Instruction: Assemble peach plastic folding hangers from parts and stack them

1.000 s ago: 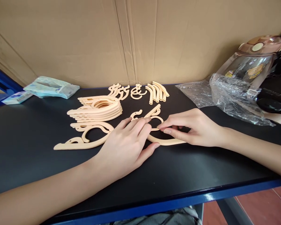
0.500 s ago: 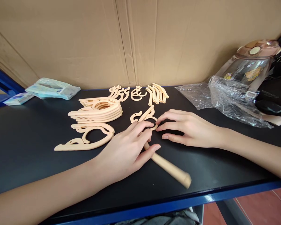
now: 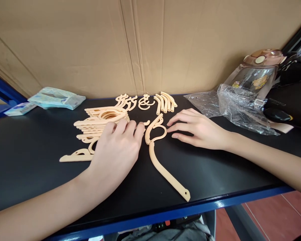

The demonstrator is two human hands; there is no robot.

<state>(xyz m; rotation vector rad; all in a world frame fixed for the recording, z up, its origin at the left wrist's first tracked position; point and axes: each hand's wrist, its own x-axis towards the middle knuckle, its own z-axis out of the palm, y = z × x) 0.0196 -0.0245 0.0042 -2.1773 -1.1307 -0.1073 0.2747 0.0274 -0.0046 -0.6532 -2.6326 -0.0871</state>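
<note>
My left hand point(image 3: 117, 145) is closed over a small cream plastic hanger hook point(image 3: 147, 123). Only the hook's end shows past the index finger, and the fingertips are hidden. To its right lies an unfolded folding-hanger arm point(image 3: 169, 174), its holed end towards the table's front edge. Its upper end meets a second arm piece point(image 3: 147, 134), which has a curved loop point(image 3: 162, 133). My right hand point(image 3: 197, 130) is open, fingers apart, with the fingertips beside that loop and nothing held. Left of these, partly behind my left hand, are stacked folded hangers point(image 3: 90, 124) and a nearer single one point(image 3: 76, 157).
Along the back lie loose hooks point(image 3: 126, 102), more hooks point(image 3: 145, 102) and several curved arms point(image 3: 165, 102). Tissue packs point(image 3: 56, 97) sit at the far left. Clear plastic wrap point(image 3: 234, 102) and a water bottle point(image 3: 256, 75) stand right. A cardboard wall point(image 3: 90, 47) closes the back.
My left hand has let go of the hanger arm and moved left onto the hook. The long arm now lies on the table. My right hand has stayed by the loop.
</note>
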